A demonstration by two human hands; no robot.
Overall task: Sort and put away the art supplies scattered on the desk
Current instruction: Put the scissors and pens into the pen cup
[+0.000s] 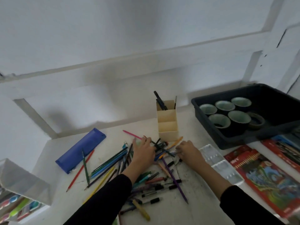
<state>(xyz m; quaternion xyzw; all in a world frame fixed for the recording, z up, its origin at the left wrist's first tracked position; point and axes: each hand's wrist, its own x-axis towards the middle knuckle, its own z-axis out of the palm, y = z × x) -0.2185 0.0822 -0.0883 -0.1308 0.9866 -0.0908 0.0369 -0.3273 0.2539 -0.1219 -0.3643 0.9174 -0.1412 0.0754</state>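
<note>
Head view: pens and pencils (110,168) heaped on tabletop (194,200) beneath both hands. Left hand (143,152) flat, fingers resting on dark pens (160,146) lying crosswise; right hand (189,151) fingers bent into heap, grip unclear. Cream holder (168,127) stands just beyond both, between them.

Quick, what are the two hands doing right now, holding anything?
Left hand: fingers on the dark pens, grip cannot be told.
Right hand: fingers curled into the pen pile, hold cannot be told.

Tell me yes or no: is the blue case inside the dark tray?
No, the blue case lies on the desk at left; the dark tray at right holds round cups.
</note>
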